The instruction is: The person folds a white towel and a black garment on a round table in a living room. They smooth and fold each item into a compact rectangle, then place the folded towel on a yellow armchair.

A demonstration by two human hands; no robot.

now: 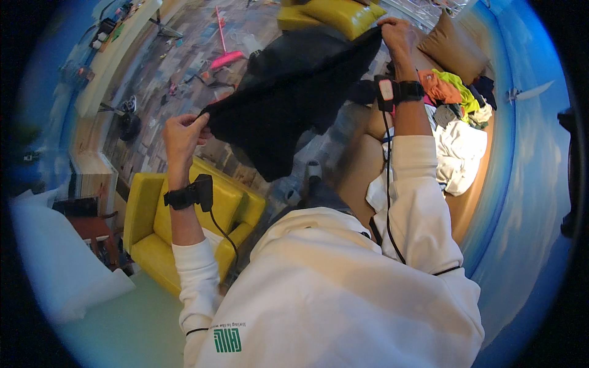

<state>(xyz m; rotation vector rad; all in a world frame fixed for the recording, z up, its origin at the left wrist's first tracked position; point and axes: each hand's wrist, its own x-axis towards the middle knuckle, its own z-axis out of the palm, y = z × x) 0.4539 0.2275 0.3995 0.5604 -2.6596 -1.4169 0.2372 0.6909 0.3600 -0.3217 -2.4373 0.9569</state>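
Note:
A black cloth garment (280,106) hangs spread in the air between my two hands, blurred at its upper part. At its left corner, my left hand (184,133) pinches the edge between thumb and fingers. My right hand (396,34) grips the opposite corner, higher up and to the right. Its kind cannot be told from the folds. To the right, a pile of clothes (444,92) in orange, lime green and dark colours lies on a tan couch, with white clothing (460,156) beside it. Both wrists bear black straps with small cabled devices.
A yellow armchair (161,248) stands at the lower left, and another yellow seat (317,16) at the top. A pink broom (226,59) rests on the littered wooden floor. A brown cushion (455,46) lies on the couch. A long table (117,60) runs along the upper left.

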